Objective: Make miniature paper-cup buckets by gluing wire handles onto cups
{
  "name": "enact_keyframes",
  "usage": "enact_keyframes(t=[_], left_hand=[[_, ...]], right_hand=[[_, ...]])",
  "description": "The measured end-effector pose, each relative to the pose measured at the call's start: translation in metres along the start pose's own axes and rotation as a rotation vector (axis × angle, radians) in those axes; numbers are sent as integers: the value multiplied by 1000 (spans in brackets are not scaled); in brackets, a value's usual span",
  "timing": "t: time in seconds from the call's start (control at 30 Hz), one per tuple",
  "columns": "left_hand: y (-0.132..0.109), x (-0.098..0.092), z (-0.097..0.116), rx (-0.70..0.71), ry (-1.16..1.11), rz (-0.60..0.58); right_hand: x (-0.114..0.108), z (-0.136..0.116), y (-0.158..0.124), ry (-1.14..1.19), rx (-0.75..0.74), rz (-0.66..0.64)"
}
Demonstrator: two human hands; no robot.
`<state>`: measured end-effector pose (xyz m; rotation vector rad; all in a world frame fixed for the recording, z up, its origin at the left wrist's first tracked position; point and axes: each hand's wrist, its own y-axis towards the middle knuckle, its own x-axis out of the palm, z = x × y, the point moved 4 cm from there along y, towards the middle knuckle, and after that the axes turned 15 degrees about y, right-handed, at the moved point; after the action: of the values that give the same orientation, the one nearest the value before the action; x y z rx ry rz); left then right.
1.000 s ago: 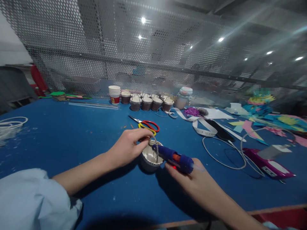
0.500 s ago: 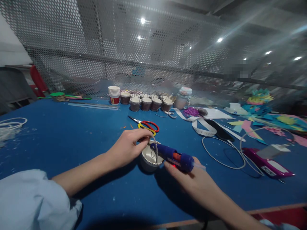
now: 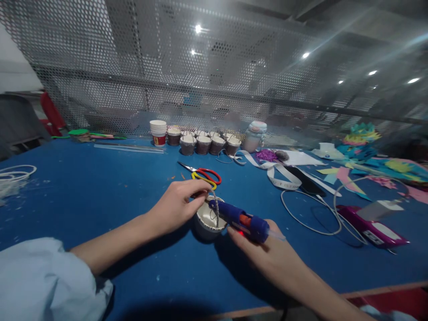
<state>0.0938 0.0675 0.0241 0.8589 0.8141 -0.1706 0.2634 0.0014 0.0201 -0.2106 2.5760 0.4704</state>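
A small paper cup (image 3: 207,232) wrapped in dark material stands on the table in front of me, its white inside showing. At its far left rim, my left hand (image 3: 182,201) pinches a grey braided cord (image 3: 216,207), which arches over the cup and down to its near side. My right hand (image 3: 267,249) is wrapped round a blue hot glue gun (image 3: 234,214) with a clear glue stick at its back. The gun's nozzle points left, over the cup's opening, close to my left fingertips. Red-and-yellow scissors (image 3: 207,175) lie open just beyond.
Behind stand several wrapped cups (image 3: 203,145), a stack of white cups (image 3: 158,133) and a jar (image 3: 254,136). To the right lie a measuring tape (image 3: 284,182), a dark phone (image 3: 306,180), a white cable (image 3: 301,225) and a magenta device (image 3: 371,232). White cord (image 3: 16,171) lies left.
Almost nothing differs. The whole view has shifted very slightly; both hands keep their hold on the cord and the glue gun.
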Motion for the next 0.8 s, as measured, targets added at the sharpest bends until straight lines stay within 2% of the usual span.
enact_keyframes(t=[0.27, 0.43, 0.6, 0.8], left_hand=[[0, -1, 1, -3, 11, -5], [-1, -1, 0, -13, 19, -15], [-1, -1, 0, -14, 11, -15], [-1, -1, 1, -21, 13, -16]], right_hand=[[-3, 0, -3, 7, 22, 0], [-1, -3, -2, -6, -25, -9], [-1, -2, -3, -62, -79, 53], [0, -2, -5, -33, -132, 32]])
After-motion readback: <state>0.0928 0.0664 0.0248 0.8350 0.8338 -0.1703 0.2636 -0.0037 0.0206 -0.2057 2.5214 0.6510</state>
